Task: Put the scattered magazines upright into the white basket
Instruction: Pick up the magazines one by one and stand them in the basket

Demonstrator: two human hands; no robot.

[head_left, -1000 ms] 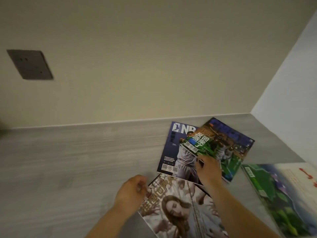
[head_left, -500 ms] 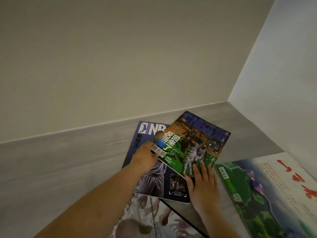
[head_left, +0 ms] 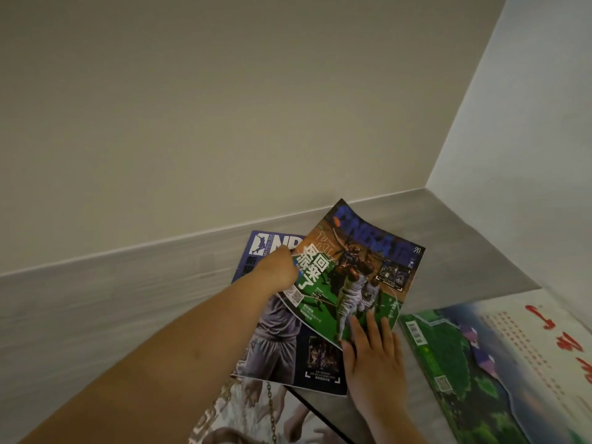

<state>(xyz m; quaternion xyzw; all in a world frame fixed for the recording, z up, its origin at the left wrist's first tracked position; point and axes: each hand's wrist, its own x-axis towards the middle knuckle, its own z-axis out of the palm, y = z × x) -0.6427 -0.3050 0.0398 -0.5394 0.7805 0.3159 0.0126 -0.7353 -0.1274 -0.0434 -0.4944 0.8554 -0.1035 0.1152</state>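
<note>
One green magazine (head_left: 358, 270), long axis diagonal, masthead farthest

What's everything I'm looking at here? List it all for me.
green magazine: one, green and orange basketball cover, lying across the blue one
blue magazine: one, blue, on the table under the green one
landscape magazine: one, green and white with red characters, on the table at right
pale magazine: one, whitish, bottom edge, partly out of view
table: one, grey wood grain, under the magazines
walls: two, beige behind, white at right
left hand: one, grips the green magazine's left edge
right hand: one, fingers flat on its near corner
</note>
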